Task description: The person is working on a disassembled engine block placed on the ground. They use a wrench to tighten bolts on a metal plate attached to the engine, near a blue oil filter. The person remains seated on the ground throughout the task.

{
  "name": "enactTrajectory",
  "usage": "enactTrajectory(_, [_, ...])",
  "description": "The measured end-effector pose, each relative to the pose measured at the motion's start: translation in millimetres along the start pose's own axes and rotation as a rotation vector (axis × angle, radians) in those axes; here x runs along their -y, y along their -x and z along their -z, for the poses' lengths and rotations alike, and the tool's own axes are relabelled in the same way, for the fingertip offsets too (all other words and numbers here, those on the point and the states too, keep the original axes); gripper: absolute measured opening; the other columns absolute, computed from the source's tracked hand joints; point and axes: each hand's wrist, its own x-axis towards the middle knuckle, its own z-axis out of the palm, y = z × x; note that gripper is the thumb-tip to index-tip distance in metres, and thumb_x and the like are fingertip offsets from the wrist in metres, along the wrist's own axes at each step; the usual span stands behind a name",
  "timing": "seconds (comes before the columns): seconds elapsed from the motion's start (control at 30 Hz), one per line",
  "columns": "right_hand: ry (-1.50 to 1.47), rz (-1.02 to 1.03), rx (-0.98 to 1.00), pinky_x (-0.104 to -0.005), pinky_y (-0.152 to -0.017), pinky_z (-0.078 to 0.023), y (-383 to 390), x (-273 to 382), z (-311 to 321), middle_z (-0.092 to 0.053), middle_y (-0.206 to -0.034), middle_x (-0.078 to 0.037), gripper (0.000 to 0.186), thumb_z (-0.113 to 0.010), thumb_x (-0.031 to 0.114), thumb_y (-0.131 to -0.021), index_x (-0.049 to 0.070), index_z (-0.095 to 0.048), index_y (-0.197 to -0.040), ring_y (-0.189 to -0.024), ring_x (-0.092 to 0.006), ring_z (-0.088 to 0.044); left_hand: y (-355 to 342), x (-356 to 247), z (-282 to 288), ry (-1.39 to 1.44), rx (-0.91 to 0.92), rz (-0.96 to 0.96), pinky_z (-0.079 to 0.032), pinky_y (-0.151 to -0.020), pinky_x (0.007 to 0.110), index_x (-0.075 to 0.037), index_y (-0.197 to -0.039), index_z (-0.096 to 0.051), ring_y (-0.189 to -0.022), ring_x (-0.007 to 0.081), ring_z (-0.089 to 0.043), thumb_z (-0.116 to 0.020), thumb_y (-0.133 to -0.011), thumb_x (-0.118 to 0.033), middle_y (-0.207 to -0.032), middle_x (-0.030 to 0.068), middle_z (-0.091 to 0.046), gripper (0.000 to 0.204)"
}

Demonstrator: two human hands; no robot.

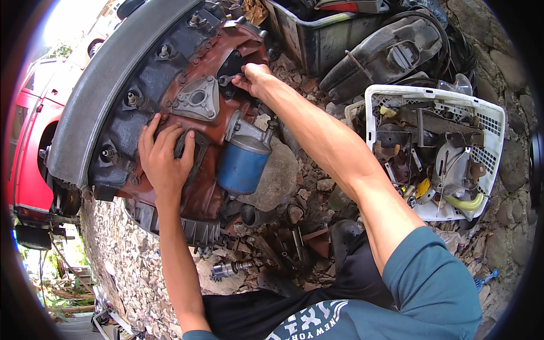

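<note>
A large engine block (220,141), reddish brown with a dark blue-grey side, lies in front of me at the upper left. My left hand (165,156) rests on it with fingers spread, beside a dark flange opening, holding nothing. Farther up the block, my right hand (253,80) is closed on a small wrench (225,80), whose end meets a dark cover plate (231,63). My fingers hide most of the wrench. Between my hands is a grey triangular flange (197,98) with a round hole. A blue oil filter (243,170) hangs below a grey housing.
On the right, a white plastic basket (371,113) holds metal parts. Behind it are a black crate (317,48) and a dark casing (385,56). Loose metal parts (232,268) lie on rubble near my legs. A red vehicle (39,141) stands at far left.
</note>
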Motion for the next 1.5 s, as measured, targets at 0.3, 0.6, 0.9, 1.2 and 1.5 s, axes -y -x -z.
enactTrajectory(0.3, [0.239, 0.310, 0.024, -0.0336, -0.046, -0.060, -1.7, -0.7, -1.3, -0.064, -0.080, -0.018, 0.058, -0.048, 0.003, -0.096, -0.015, -0.017, -0.141, -0.053, -0.0212, -0.064, -1.7, -1.3, -0.3, 0.004, -0.006, -0.001, -0.041, -0.108, 0.050, -0.006, -0.091, -0.074, -0.124, 0.0304, -0.059, -0.077, -0.083, -0.015, -0.102, 0.0048, -0.074, 0.013])
enactTrajectory(0.6, [0.636, 0.655, -0.031, -0.0390, -0.052, -0.057, 19.7, 14.9, -13.9, -0.066, -0.089, -0.021, 0.061, -0.061, 0.017, -0.094, 0.000, -0.021, -0.137, -0.064, -0.0274, -0.068, 1.6, 5.0, -0.3, 0.033, -0.041, -0.001, -0.043, -0.104, 0.049, -0.005, -0.088, -0.073, -0.120, 0.0299, -0.062, -0.077, -0.082, -0.012, -0.099, 0.0054, -0.073, 0.011])
enactTrajectory(0.9, [0.701, 0.835, 0.236, -0.0349, -0.054, -0.056, 31.5, 33.3, -1.5, -0.066, -0.085, -0.016, 0.063, -0.066, 0.019, -0.094, -0.002, -0.024, -0.135, -0.063, -0.0202, -0.067, 1.1, 2.2, 0.3, 0.059, -0.039, 0.021, -0.045, -0.101, 0.045, -0.004, -0.088, -0.073, -0.120, 0.0324, -0.063, -0.076, -0.083, -0.010, -0.099, 0.0057, -0.074, 0.009])
enactTrajectory(1.2, [0.388, 0.515, 0.013, -0.0330, -0.044, -0.057, 31.3, 27.2, -9.8, -0.060, -0.085, -0.016, 0.050, -0.062, 0.009, -0.094, -0.004, -0.024, -0.123, -0.059, -0.0205, -0.064, 0.1, 0.9, 0.0, 0.040, -0.018, -0.001, -0.044, -0.101, 0.044, -0.005, -0.089, -0.074, -0.122, 0.0316, -0.061, -0.076, -0.083, -0.012, -0.100, 0.0047, -0.074, 0.009])
enactTrajectory(1.5, [0.341, 0.493, -0.148, -0.0326, -0.043, -0.057, 32.9, 19.5, -9.6, -0.062, -0.086, -0.017, 0.047, -0.061, 0.009, -0.094, -0.002, -0.027, -0.125, -0.058, -0.0203, -0.065, 0.7, 0.5, 0.7, 0.027, -0.017, -0.008, -0.044, -0.101, 0.044, -0.005, -0.089, -0.074, -0.122, 0.0305, -0.061, -0.077, -0.083, -0.014, -0.100, 0.0043, -0.074, 0.011])
